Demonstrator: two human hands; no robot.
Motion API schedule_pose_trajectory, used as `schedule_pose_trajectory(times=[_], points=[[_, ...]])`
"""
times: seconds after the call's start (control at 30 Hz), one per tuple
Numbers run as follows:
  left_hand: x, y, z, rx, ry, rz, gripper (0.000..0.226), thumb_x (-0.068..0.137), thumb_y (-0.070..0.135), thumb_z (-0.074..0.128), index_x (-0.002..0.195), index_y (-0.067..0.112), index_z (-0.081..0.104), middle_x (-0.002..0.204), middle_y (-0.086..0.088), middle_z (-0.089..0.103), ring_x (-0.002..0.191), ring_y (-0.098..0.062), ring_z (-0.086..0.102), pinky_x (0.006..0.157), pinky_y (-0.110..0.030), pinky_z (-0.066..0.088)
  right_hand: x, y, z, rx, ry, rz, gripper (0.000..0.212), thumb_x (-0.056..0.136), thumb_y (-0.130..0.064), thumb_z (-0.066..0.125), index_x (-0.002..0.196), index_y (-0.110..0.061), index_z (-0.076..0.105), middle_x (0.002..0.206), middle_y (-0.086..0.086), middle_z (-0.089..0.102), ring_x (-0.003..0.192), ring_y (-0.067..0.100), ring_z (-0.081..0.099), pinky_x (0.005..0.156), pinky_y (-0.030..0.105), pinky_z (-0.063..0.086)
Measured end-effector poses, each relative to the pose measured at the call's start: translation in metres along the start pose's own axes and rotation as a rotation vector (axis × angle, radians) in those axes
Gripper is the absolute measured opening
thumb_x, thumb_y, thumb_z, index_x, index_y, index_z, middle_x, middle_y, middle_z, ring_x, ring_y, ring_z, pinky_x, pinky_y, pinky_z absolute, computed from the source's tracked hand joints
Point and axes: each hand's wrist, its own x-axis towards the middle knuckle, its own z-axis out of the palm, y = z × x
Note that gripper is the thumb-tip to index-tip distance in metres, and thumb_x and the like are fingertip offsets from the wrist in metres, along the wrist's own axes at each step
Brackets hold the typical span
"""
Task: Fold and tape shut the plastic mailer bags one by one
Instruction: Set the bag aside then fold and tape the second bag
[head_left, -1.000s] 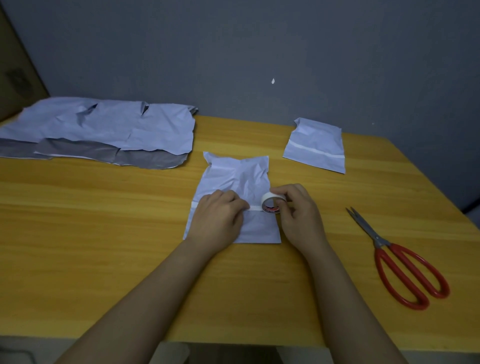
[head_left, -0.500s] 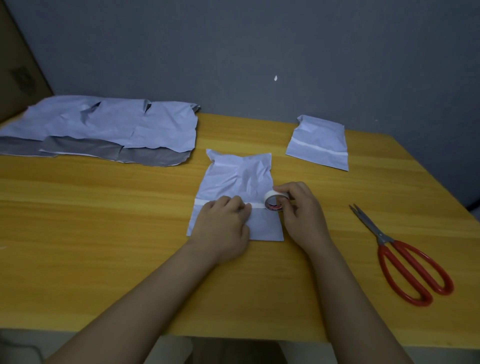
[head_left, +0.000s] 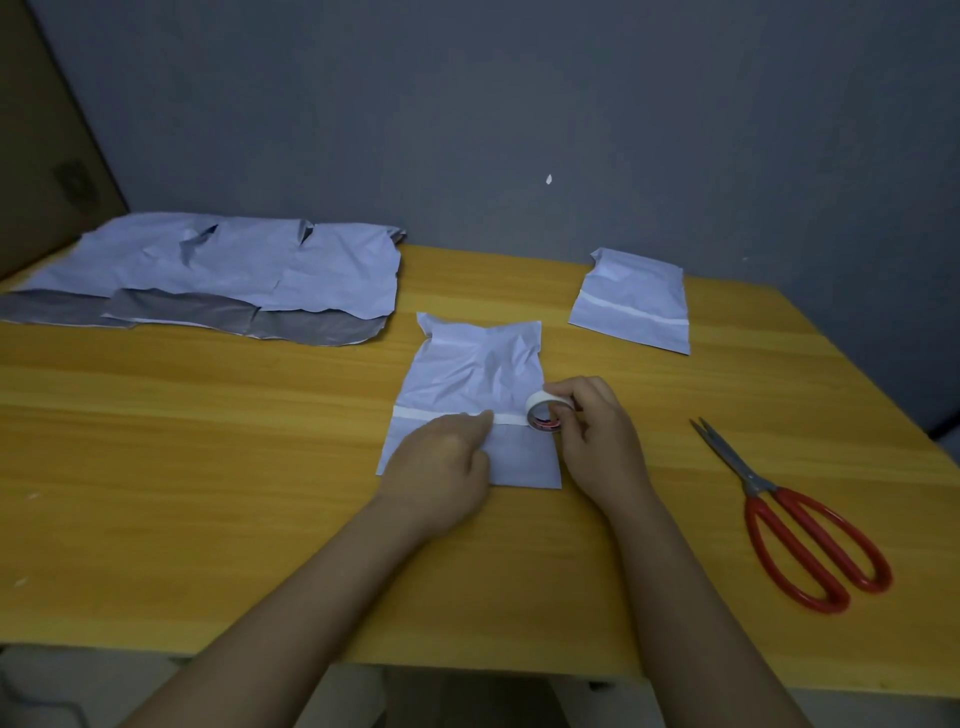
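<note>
A folded white mailer bag (head_left: 475, 371) lies in the middle of the wooden table (head_left: 208, 467). A strip of white tape (head_left: 415, 414) runs across its fold. My left hand (head_left: 441, 470) rests on the bag's lower half, and one fingertip presses the tape down. My right hand (head_left: 597, 436) holds a small roll of white tape (head_left: 543, 410) at the bag's right edge, the strip still joined to the roll. A second mailer bag (head_left: 631, 301), folded and taped, lies at the back right.
A pile of flat unfolded mailer bags (head_left: 218, 270) covers the table's back left. Red-handled scissors (head_left: 795, 519) lie on the right, blades pointing away from me. A grey wall stands behind the table.
My right hand has drawn the tape roll a little further right along the fold. My left hand's fingers have slid along the strip, now pressing with one fingertip.
</note>
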Motion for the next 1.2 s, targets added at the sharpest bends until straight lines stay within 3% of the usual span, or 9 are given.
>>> schedule_pose_trajectory(times=[0.1, 0.17, 0.3, 0.53, 0.77, 0.97, 1.2], points=[[0.001, -0.01, -0.002, -0.375, 0.028, -0.135, 0.047, 0.096, 0.011, 0.038, 0.142, 0.019, 0.039, 0.142, 0.004, 0.047, 0.132, -0.013, 0.039, 0.103, -0.017, 0.026, 0.0, 0.0, 0.0, -0.003, -0.005, 0.0, 0.023, 0.092, 0.0, 0.05, 0.105, -0.014, 0.063, 0.102, -0.01, 0.052, 0.086, -0.002, 0.048, 0.07, 0.006, 0.038], [0.005, -0.011, -0.001, -0.481, 0.042, -0.193, 0.049, 0.095, 0.008, 0.038, 0.143, 0.02, 0.038, 0.14, 0.007, 0.047, 0.129, -0.013, 0.042, 0.103, -0.021, 0.031, 0.0, 0.0, 0.0, 0.001, -0.005, -0.005, 0.023, 0.092, 0.0, 0.05, 0.105, -0.014, 0.063, 0.102, -0.009, 0.052, 0.085, -0.001, 0.048, 0.069, 0.007, 0.039], [0.011, -0.005, 0.003, -0.29, 0.13, -0.083, 0.048, 0.093, 0.004, 0.041, 0.14, 0.01, 0.042, 0.142, -0.003, 0.045, 0.131, -0.018, 0.039, 0.103, -0.019, 0.027, 0.0, 0.0, 0.0, 0.004, 0.003, -0.012, 0.023, 0.092, 0.001, 0.05, 0.105, -0.013, 0.063, 0.102, -0.01, 0.052, 0.084, -0.003, 0.048, 0.069, 0.005, 0.038], [0.02, 0.011, 0.02, -0.034, 0.122, 0.092, 0.047, 0.084, 0.011, 0.037, 0.126, 0.003, 0.057, 0.118, -0.01, 0.056, 0.109, -0.027, 0.05, 0.09, -0.037, 0.044, 0.0, 0.0, 0.001, 0.016, 0.008, -0.017, 0.024, 0.091, 0.001, 0.051, 0.104, -0.014, 0.063, 0.1, -0.01, 0.052, 0.084, -0.003, 0.048, 0.069, 0.006, 0.038], [0.025, 0.009, 0.027, 0.027, 0.118, 0.124, 0.043, 0.082, 0.016, 0.035, 0.11, 0.003, 0.064, 0.107, -0.008, 0.059, 0.095, -0.027, 0.054, 0.077, -0.039, 0.048, 0.0, 0.001, 0.001, 0.015, 0.007, -0.012, 0.023, 0.091, 0.001, 0.051, 0.104, -0.014, 0.063, 0.1, -0.009, 0.053, 0.085, -0.004, 0.047, 0.069, 0.005, 0.038], [0.025, 0.008, 0.028, 0.075, 0.12, 0.133, 0.056, 0.083, 0.032, 0.022, 0.105, 0.006, 0.066, 0.097, -0.005, 0.06, 0.088, -0.025, 0.055, 0.066, -0.037, 0.049, 0.0, 0.002, 0.002, 0.011, 0.01, -0.032, 0.024, 0.09, 0.004, 0.051, 0.104, -0.012, 0.063, 0.101, -0.01, 0.052, 0.088, -0.005, 0.047, 0.071, 0.005, 0.038], [0.024, 0.007, 0.034, 0.111, 0.149, 0.153, 0.045, 0.089, 0.031, 0.028, 0.093, 0.008, 0.067, 0.088, -0.004, 0.058, 0.078, -0.022, 0.052, 0.061, -0.037, 0.049, 0.0, 0.001, 0.004, 0.049, -0.012, -0.011, 0.029, 0.09, 0.002, 0.052, 0.11, -0.016, 0.063, 0.105, -0.01, 0.053, 0.095, -0.014, 0.048, 0.076, 0.004, 0.038]])
